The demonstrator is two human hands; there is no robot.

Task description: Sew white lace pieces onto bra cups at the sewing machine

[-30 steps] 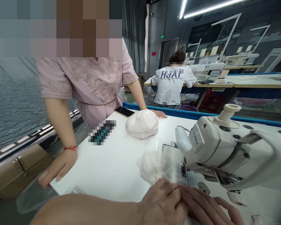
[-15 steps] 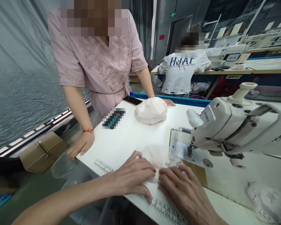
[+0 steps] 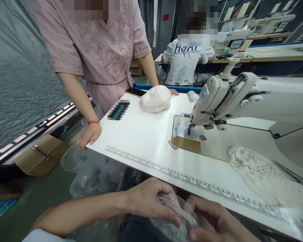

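Note:
My left hand (image 3: 158, 203) pinches a piece of white lace fabric (image 3: 175, 215) between thumb and fingers, below the table's front edge. On its other side my right hand (image 3: 209, 218) grips the same lace, its lower part cut off by the frame. The piece is bunched, and a sheer layer shows between the hands. Beyond the hands stands a white sewing machine (image 3: 217, 97), its needle area bare of fabric. A second pile of white lace (image 3: 257, 174) lies on the table to the right.
The white table (image 3: 136, 134) has a printed ruler (image 3: 176, 174) along its front edge. A stack of pale fabric pieces (image 3: 156, 99) and a phone (image 3: 136, 91) lie farther back. Scissors (image 3: 293, 174) rest at right. A person in pink (image 3: 103, 53) leans on the table's left corner.
Both hands have drawn the lace fabric off the tabletop, towards me and below the front edge. The view has tilted down and right, bringing the scissors into sight.

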